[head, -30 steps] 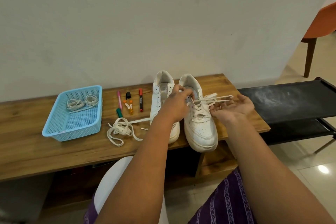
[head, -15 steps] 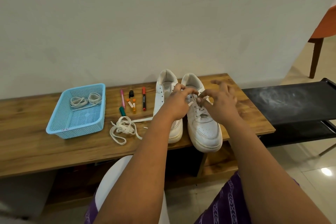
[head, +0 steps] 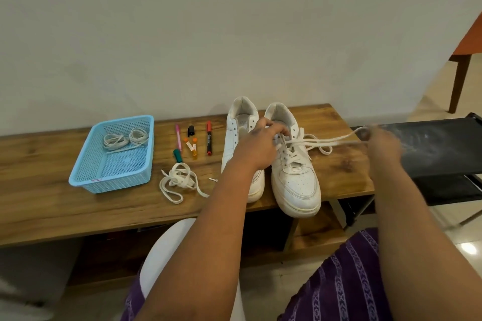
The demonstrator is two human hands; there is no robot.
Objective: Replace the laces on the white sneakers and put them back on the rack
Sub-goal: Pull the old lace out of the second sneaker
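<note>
Two white sneakers stand toes toward me on the wooden bench (head: pixel 52 206). The left sneaker (head: pixel 238 133) has no lace in its eyelets. The right sneaker (head: pixel 294 174) is partly laced with a white lace (head: pixel 323 142). My left hand (head: pixel 260 146) grips the right sneaker's collar near its top eyelets. My right hand (head: pixel 383 143), blurred by motion, pinches the lace ends and holds them stretched out to the right, over the black shoe rack (head: pixel 443 143).
A loose tangled lace (head: pixel 180 181) lies on the bench left of the sneakers. Several markers (head: pixel 193 143) lie behind it. A blue basket (head: pixel 86 177) holds two coiled laces (head: pixel 125 138). An orange chair (head: pixel 467 47) stands at the far right.
My right hand left the sneaker's tongue and swung right, drawing the lace ends out taut over the rack. My left hand stayed on the right sneaker.
</note>
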